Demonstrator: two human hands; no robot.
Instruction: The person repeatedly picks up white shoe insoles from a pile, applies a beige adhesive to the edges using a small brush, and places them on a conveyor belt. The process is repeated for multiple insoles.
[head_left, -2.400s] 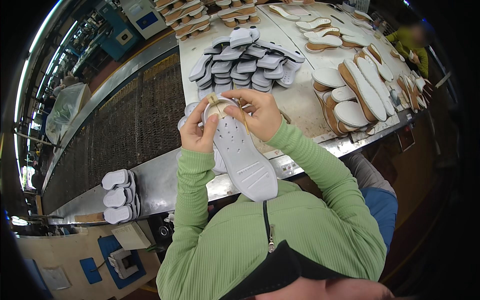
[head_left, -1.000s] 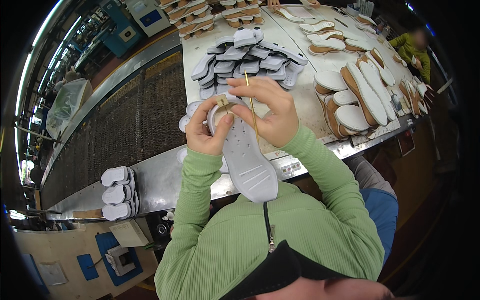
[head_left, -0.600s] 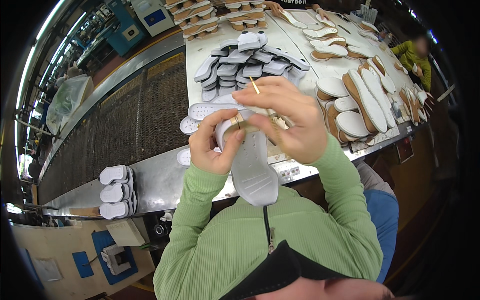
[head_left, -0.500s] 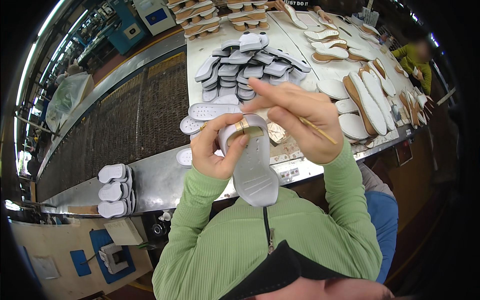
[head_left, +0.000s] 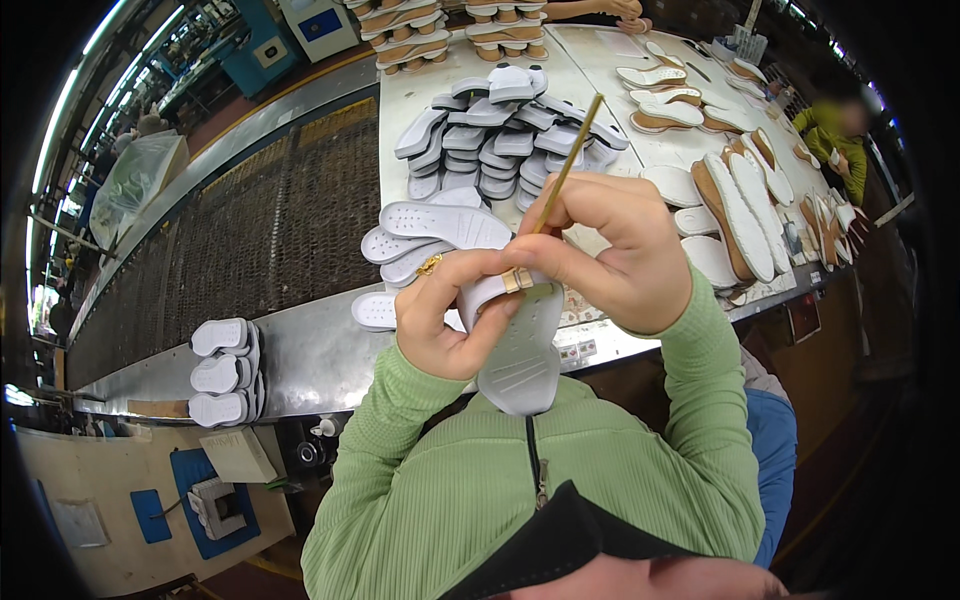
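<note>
**While gripped close to the chest: grey sole under a thin brush**

Held up off the table [head_left: 620, 60], well in front of the green sleeves, so that the upper end sits right below the eyes. Left hand [head_left: 450, 320] wrapped round the sole [head_left: 520, 345] near its top, fingers curled and pressed against the grey rubber, thumb laid across the front edge to steady it; a gold ring on one finger. Right hand [head_left: 615, 255] closed in a pen-like pinch on a slim yellow brush stick [head_left: 567, 165], fingers pressed together round the shaft, metal ferrule touching the sole's upper rim just beside the left thumb. Judged from that contact: gripped this way to keep the rim still while the tip works along it.

Long axis of the sole running roughly up and down in the view, tilted slightly; rounded lower end pointing down toward the chest, upper end hidden among the fingers. Ridged tread side facing the camera. Stick slanting up and to the right, away from the body.

Farther off on the table: a heap of grey soles [head_left: 500, 130], with white and tan soles [head_left: 735, 210] to the right. Three more soles [head_left: 222, 372] stacked on the metal ledge at left.
</note>
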